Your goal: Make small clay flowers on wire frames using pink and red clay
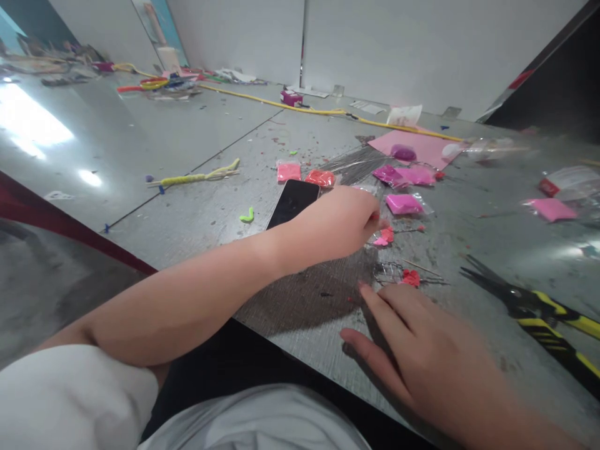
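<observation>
Across the tabletop [244, 147], red clay [411, 278] looks shaped, pink clay [404, 204] bagged. Right hand [412, 344]: fingers apart; left hand [344, 219]: cannot tell.

The left hand [349, 215] curls beside pink and red pieces [387, 235], its grip hard to make out. The right hand [415, 340] spreads near a red cluster [411, 277].

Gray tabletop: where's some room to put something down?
Mostly bare room lies between the yellow stick bundle and the yellow cord behind it, with tiny specks. It's crowded around the left hand: phone, pink packets.
</observation>
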Motion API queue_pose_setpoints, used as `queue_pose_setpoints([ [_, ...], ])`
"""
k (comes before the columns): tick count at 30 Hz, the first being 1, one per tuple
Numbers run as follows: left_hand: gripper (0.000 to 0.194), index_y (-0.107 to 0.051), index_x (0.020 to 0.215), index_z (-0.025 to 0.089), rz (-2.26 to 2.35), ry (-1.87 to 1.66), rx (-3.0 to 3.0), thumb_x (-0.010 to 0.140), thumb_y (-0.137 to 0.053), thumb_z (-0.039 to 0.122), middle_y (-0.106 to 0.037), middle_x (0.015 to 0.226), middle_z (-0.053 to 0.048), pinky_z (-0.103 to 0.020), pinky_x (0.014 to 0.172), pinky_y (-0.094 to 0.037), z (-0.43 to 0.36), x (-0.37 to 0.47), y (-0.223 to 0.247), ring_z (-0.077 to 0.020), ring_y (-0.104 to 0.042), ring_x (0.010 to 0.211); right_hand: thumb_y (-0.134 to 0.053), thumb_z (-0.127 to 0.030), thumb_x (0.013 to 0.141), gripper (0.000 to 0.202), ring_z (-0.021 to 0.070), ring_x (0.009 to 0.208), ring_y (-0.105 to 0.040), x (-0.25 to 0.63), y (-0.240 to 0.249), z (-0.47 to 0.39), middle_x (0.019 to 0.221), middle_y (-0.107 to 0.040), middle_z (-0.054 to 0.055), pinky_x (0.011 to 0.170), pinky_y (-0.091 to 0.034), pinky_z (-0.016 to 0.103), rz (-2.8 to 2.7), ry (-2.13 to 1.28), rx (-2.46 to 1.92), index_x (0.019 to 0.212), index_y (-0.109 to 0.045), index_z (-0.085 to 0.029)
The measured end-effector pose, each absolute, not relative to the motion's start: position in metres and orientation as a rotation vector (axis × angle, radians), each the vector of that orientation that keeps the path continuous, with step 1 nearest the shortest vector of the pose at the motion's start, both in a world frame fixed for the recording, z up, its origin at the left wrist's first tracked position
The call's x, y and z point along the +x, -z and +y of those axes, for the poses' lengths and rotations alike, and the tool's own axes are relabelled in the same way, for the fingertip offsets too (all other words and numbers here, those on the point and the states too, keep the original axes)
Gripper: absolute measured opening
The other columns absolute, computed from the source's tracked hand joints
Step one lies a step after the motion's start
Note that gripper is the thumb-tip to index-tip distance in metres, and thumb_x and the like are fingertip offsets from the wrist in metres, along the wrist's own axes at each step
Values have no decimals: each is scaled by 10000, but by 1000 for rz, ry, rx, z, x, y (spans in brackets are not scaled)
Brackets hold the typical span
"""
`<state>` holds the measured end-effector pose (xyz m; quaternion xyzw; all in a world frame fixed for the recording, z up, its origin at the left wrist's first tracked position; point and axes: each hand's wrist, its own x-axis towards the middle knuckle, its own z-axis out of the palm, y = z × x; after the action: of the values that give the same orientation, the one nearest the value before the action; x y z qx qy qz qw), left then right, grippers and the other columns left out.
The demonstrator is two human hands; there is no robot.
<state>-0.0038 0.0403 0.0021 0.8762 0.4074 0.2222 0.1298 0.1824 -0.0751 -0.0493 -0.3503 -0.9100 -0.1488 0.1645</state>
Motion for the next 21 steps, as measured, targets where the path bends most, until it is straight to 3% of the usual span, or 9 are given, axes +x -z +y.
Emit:
queue_pose_setpoints([
  [9, 194, -667, 803, 144, 1111, -740, 2448, 917, -709, 296, -686, 749, -6, -275, 600, -346, 42, -5, 4, -101, -518, 605, -482, -447, 1056, 472, 236, 698, -636, 182, 49, -78, 840, -666, 102, 592, -500, 373, -2714, 205, -852, 1204, -686, -47],
  [16, 280, -706, 767, 145, 1091, -724, 2493, 952, -676, 353, -668, 700, -6, -300, 598, -317, 41, -5, 2, -113, -494, 607, -473, -462, 1058, 494, 234, 699, -635, 182, 48, -76, 822, -653, 98, 584, -496, 368, -2699, 230, -907, 1199, -692, -42],
  [21, 268, -775, 825, 147, 1054, -688, 2585, 995, -600, 255, -717, 763, -37, -314, 643, -353, 41, -7, 1, -150, -570, 699, -428, -473, 1074, 522, 229, 697, -651, 183, 46, -76, 816, -673, 101, 585, -514, 361, -2713, 187, -835, 1179, -702, -42],
])
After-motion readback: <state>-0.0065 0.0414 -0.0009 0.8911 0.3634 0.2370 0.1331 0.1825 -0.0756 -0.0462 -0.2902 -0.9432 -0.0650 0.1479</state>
